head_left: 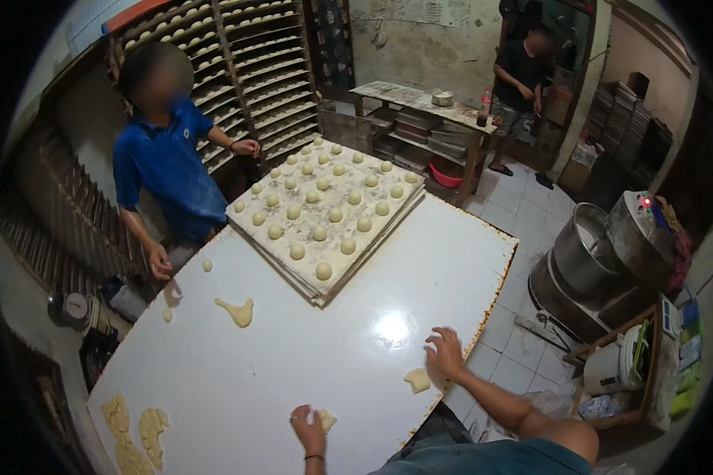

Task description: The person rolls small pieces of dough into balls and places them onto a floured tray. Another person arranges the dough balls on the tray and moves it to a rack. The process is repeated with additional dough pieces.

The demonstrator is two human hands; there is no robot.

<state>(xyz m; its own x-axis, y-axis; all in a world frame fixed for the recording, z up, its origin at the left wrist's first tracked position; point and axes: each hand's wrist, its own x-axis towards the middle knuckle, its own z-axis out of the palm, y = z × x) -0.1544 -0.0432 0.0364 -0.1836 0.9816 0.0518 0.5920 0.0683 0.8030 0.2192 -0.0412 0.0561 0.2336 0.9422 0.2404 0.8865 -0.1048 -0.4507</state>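
On the white tabletop (325,348), my left hand (307,431) rests with its fingers loosely apart. A small dough piece (329,420) lies at its right side, by the thumb. Further right, near the table's edge, my right hand (446,353) is spread with curved fingers and nothing in it. A flat, uneven dough piece (417,381) lies just below and left of its wrist. Round dough balls (323,271) sit in rows on a floured board (301,273), stacked on other boards at the table's far side.
A long-tailed dough lump (238,312) and flattened dough sheets (153,435) lie at left. Across the table stands a co-worker in a blue shirt (166,166); another person (523,79) stands far back. Loaded racks (269,79) line the wall; a mixer (590,245) stands right.
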